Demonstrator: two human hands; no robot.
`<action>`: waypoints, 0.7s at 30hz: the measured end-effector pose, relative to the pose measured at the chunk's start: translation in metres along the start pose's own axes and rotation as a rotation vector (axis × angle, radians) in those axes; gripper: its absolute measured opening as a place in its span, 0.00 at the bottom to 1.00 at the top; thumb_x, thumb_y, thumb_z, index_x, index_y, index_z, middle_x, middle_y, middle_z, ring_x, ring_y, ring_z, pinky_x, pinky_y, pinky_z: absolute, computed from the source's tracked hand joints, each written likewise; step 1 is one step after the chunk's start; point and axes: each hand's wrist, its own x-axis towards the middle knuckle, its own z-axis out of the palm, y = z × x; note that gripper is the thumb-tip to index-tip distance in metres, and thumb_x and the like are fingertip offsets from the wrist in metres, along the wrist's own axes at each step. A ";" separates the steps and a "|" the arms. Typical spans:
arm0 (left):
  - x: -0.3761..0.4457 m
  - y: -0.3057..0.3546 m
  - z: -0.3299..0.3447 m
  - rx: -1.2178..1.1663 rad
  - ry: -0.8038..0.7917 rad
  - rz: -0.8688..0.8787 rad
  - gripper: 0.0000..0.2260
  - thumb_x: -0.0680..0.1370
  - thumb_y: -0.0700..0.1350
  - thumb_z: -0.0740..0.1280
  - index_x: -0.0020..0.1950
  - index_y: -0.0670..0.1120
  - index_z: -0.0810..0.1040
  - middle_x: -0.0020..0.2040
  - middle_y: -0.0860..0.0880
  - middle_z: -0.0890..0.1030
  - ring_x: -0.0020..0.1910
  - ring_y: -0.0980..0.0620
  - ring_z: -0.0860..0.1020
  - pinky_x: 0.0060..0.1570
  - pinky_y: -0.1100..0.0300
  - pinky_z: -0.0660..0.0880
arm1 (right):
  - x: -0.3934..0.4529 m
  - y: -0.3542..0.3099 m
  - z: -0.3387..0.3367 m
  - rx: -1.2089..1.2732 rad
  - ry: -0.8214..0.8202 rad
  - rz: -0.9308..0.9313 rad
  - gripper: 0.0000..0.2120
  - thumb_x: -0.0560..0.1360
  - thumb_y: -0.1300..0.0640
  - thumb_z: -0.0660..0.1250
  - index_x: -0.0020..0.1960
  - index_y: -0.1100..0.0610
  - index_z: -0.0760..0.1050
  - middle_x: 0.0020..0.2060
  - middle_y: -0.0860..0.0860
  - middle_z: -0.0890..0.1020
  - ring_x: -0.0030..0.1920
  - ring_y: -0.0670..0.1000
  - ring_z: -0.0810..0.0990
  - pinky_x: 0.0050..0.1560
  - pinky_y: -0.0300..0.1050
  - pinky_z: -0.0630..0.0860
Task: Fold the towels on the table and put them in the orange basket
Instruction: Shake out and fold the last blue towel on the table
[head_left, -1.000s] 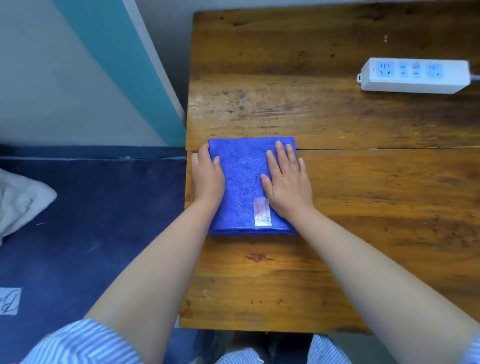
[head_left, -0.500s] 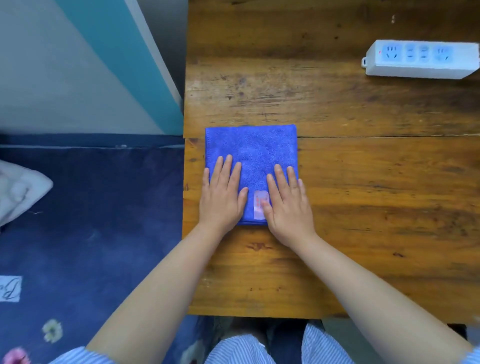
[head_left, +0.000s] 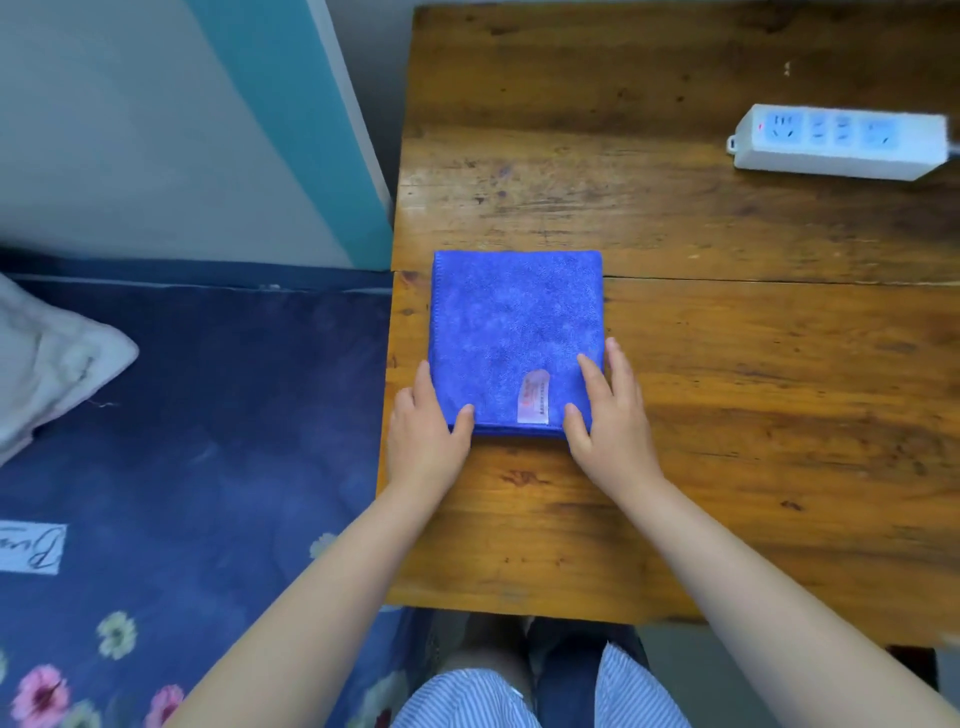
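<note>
I see the folded blue towel (head_left: 519, 322) lying flat by the worktop's (head_left: 727, 389) left edge, its near corners bracketed by both hands. Left hand (head_left: 428, 423) and right hand (head_left: 610, 415): fingers (head_left: 589, 376) nearly straight, thumbs resting on the plush pile, gripping nothing. Squarish cloth, stitched hem, pale label (head_left: 535, 397); scuffed wood.

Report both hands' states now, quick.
Left hand: thumb on the folded blue microfibre towel, fingers at its left edge; grip cannot be told.
Right hand: open, flat on the towel.
</note>
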 end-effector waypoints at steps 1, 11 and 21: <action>-0.005 -0.003 -0.002 -0.008 -0.009 0.017 0.30 0.77 0.48 0.63 0.75 0.44 0.53 0.66 0.40 0.67 0.65 0.42 0.66 0.64 0.53 0.64 | -0.006 0.001 -0.002 -0.049 0.032 -0.084 0.21 0.68 0.68 0.68 0.61 0.68 0.72 0.67 0.68 0.66 0.67 0.67 0.66 0.66 0.56 0.65; -0.015 -0.011 -0.004 0.394 0.134 0.727 0.18 0.53 0.35 0.79 0.40 0.36 0.81 0.43 0.39 0.83 0.41 0.42 0.83 0.38 0.55 0.79 | -0.003 0.010 -0.023 -0.563 -0.091 -0.694 0.06 0.62 0.68 0.70 0.38 0.63 0.80 0.34 0.58 0.82 0.36 0.58 0.82 0.32 0.42 0.78; -0.024 0.001 0.000 0.329 0.075 0.509 0.22 0.50 0.40 0.82 0.40 0.37 0.80 0.41 0.41 0.83 0.40 0.43 0.82 0.39 0.53 0.78 | 0.029 -0.001 -0.038 -0.630 -0.326 -0.626 0.09 0.66 0.65 0.67 0.47 0.63 0.77 0.45 0.58 0.80 0.46 0.56 0.79 0.39 0.44 0.76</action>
